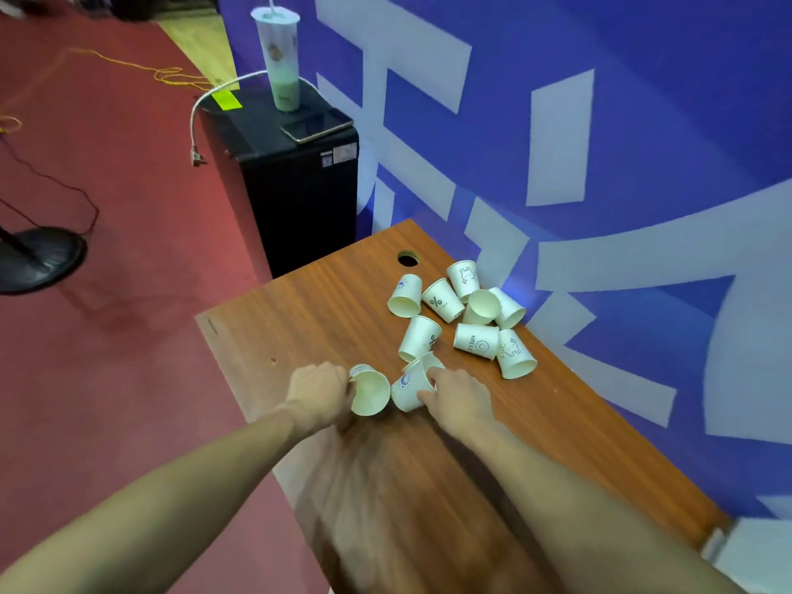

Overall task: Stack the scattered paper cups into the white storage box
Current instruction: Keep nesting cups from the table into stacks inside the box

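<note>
At the near tabletop edge, left hand grips one paper cup, right hand pinches another. Thin walls may crush; storage box not in view

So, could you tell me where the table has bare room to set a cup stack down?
Bare wood on the table lies left of the cable hole, toward the left edge. The loose cups crowd the wall side, and both hands hold cups in front of them.
</note>
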Motion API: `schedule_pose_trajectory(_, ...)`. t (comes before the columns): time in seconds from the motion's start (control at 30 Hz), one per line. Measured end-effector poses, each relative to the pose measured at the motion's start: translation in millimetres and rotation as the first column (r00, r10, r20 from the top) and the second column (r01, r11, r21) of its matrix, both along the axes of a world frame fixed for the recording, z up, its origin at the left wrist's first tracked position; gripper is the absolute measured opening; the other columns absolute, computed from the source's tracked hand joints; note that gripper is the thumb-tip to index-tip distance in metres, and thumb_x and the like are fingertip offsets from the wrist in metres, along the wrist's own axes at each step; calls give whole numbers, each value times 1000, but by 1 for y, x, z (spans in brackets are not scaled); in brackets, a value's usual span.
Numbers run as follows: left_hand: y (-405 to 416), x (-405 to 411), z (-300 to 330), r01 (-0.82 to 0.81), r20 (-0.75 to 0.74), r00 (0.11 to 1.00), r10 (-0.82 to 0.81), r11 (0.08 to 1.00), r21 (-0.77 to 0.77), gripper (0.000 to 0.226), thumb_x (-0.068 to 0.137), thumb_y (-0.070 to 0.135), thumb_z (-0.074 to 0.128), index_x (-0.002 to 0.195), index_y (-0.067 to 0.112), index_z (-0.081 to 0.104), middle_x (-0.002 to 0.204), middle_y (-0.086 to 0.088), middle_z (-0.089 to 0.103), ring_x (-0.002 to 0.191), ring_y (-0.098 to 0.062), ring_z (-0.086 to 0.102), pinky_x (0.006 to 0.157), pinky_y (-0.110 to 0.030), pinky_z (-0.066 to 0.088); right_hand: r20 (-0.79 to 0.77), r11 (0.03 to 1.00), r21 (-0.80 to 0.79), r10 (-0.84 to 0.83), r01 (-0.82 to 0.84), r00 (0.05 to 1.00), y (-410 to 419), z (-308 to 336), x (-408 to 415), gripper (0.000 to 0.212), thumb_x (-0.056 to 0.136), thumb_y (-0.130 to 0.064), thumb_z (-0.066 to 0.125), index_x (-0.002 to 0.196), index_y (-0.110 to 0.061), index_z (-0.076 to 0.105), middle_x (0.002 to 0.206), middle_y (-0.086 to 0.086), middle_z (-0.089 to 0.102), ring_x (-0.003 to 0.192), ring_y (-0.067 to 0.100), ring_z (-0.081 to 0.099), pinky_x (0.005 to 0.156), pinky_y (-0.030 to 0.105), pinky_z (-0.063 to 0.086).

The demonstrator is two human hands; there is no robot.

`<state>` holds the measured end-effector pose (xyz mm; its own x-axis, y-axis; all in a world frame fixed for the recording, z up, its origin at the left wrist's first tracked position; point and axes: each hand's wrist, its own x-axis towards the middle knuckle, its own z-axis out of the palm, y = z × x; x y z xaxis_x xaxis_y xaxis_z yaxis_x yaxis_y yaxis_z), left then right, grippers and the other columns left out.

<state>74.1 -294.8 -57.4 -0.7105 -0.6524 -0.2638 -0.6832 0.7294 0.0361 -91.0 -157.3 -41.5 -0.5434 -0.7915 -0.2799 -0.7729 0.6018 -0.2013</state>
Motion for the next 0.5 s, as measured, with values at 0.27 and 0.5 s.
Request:
schedule_pose_trajectory(0.27, 53, -32, 35, 37, -84, 996, -32, 998, 60, 25, 92, 35, 41, 77, 17, 52, 94, -6, 67, 89, -31, 64, 68, -30, 42, -62, 990, -46, -133, 131, 989, 81, 38, -9, 23, 92, -43, 57, 102, -24, 63, 98, -1, 66, 91, 23, 62, 69, 32, 41)
schedule_pose_trajectory(0.5, 118, -64, 52, 153, -84, 986, -145, 984, 91, 23, 92, 37, 41, 84, 19, 53, 93, -2, 62, 84, -24, 59, 67, -30, 41, -67, 952, -87, -300, 294, 952, 171, 55, -9, 21, 91, -42, 57, 96, -23, 64, 92, -2, 66, 88, 22, 63, 70, 32, 45)
